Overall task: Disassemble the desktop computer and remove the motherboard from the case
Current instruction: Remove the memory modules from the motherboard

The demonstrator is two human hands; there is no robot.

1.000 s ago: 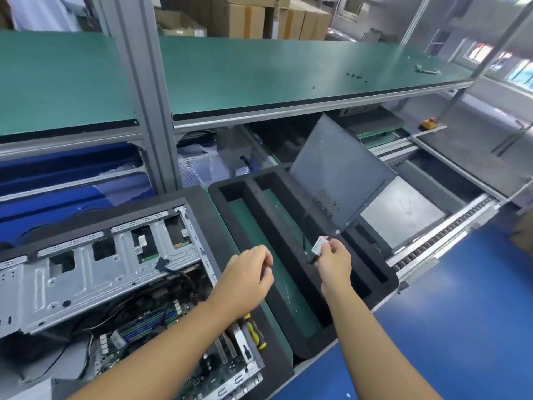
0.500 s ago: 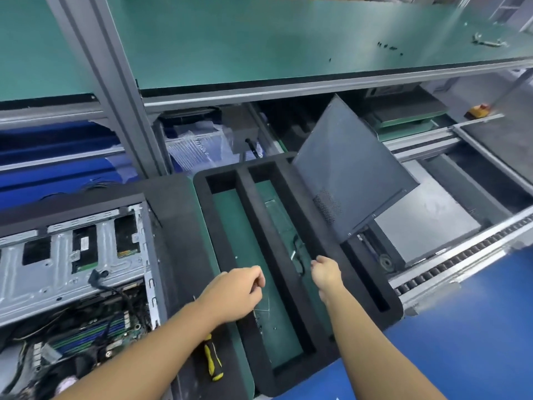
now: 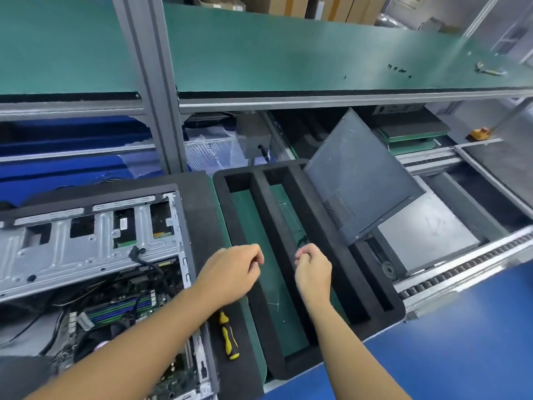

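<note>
The open desktop case [image 3: 86, 249] lies at the left, its silver drive cage on top. Under it shows the motherboard [image 3: 124, 307] with blue and green memory slots and black cables. My left hand [image 3: 230, 272] hovers over the left compartment of the black foam tray [image 3: 288, 197], fingers curled, nothing visible in it. Just right of it, over the middle compartment, my right hand [image 3: 313, 269] is also curled and holds nothing that I can see. A small dark part [image 3: 301, 241] lies in that compartment just beyond its fingers.
A yellow and black screwdriver [image 3: 227, 336] lies on the foam between case and tray. The grey side panel [image 3: 360, 180] leans on the tray's far right corner. A roller conveyor [image 3: 461, 267] runs at the right. Loose screws [image 3: 398, 69] sit on the green upper shelf.
One second ago my right hand pinched a small labelled card over the tray; now it holds nothing visible. Both hands drew back toward me and my view turned slightly left.
</note>
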